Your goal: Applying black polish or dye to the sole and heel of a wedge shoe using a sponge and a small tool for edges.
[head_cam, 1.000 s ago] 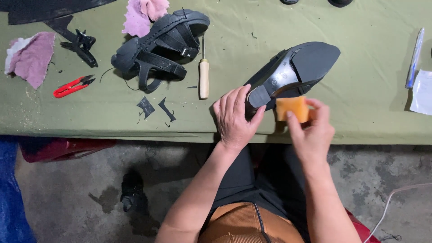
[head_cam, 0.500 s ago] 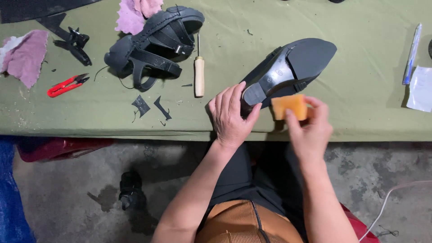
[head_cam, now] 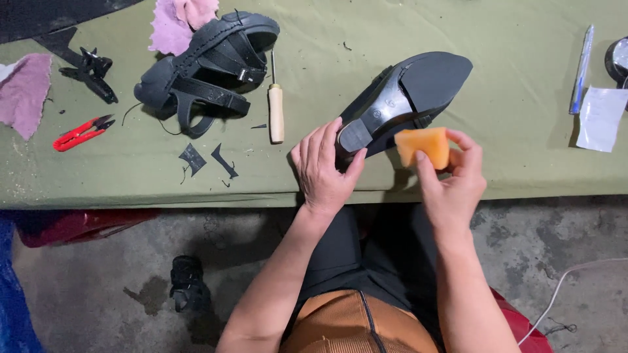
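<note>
A black wedge shoe (head_cam: 418, 88) lies sole-up on the green cloth-covered table (head_cam: 327, 176). My left hand (head_cam: 324, 163) grips its heel end, thumb under the heel and fingers over the side. My right hand (head_cam: 451, 173) holds an orange sponge block (head_cam: 424, 145) just below the shoe's sole, close to it; I cannot tell whether they touch. A black strappy sandal (head_cam: 209, 65) rests upside down at the upper left.
A wooden-handled awl (head_cam: 276, 108) lies beside the sandal. Red thread snips (head_cam: 82, 132), black leather scraps (head_cam: 206, 160), pink cloth pieces (head_cam: 26, 91), a silver pen (head_cam: 581, 68) and white paper (head_cam: 600, 117) also sit on the table. Concrete floor lies below the front edge.
The view has shifted slightly. Both hands keep their hold on the shoe and sponge, with the sponge staying just below the sole.
</note>
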